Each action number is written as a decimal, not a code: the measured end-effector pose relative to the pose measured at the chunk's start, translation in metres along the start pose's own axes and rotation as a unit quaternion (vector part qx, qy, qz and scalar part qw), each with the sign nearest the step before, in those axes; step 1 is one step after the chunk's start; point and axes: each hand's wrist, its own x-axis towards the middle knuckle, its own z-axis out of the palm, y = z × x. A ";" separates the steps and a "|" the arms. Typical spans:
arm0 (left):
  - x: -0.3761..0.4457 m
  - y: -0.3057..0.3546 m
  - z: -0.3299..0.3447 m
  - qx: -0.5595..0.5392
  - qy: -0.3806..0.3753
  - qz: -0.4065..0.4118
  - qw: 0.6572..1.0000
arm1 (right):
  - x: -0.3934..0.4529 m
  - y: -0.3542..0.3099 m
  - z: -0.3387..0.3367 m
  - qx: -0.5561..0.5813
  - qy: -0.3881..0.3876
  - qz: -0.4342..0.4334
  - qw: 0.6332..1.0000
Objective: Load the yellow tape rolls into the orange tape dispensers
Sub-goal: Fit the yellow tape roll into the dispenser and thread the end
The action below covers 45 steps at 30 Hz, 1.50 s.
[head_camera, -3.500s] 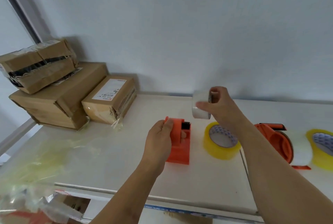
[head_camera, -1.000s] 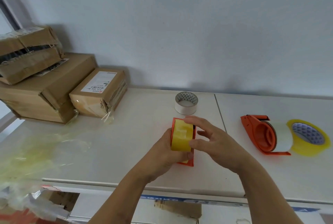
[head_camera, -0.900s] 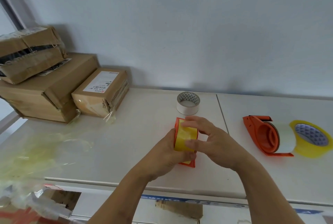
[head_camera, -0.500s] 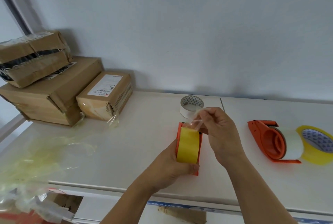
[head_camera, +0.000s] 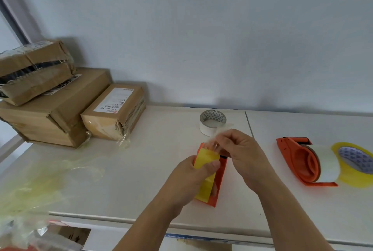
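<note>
While the left hand [head_camera: 188, 180] wraps its fingers around the orange plastic tape dispenser [head_camera: 219, 182] near the bench's [head_camera: 141, 170] front edge — thumb pressed on the yellow tape roll [head_camera: 205, 174] seated inside — the right hand [head_camera: 240, 154] pinches the roll's clear loose end at the top. Toward the right edge lies a second orange dispenser [head_camera: 302, 162], a pale roll in it, touching another yellow tape roll [head_camera: 355, 164]. Farther back sits a nearly empty white roll [head_camera: 212, 122]; brown cardboard boxes [head_camera: 60, 105] fill the far left corner.
</note>
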 end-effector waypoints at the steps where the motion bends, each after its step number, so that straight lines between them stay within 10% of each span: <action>1: -0.001 -0.001 0.001 -0.003 0.007 -0.001 1.000 | 0.000 0.002 0.001 0.005 0.021 0.011 1.000; 6: -0.004 -0.006 0.004 -0.029 0.030 0.012 0.999 | 0.004 0.022 -0.010 -0.180 0.129 0.007 0.975; 15: -0.007 -0.005 0.004 -0.044 0.045 0.023 0.998 | 0.004 0.034 -0.023 -0.294 0.039 0.047 0.954; 20: -0.008 -0.004 0.006 -0.044 0.048 0.011 0.998 | -0.001 0.031 -0.026 -0.066 0.069 0.058 0.994; 31: -0.014 0.005 0.010 -0.039 0.062 0.005 0.997 | -0.006 0.017 -0.015 0.043 0.130 0.080 0.987; 38: -0.016 0.004 0.010 -0.014 0.061 0.021 0.998 | -0.017 0.011 -0.008 0.193 0.029 0.131 0.972; 45: -0.014 0.002 0.011 0.000 0.066 0.013 0.998 | -0.007 0.004 0.001 -0.060 0.085 0.109 0.989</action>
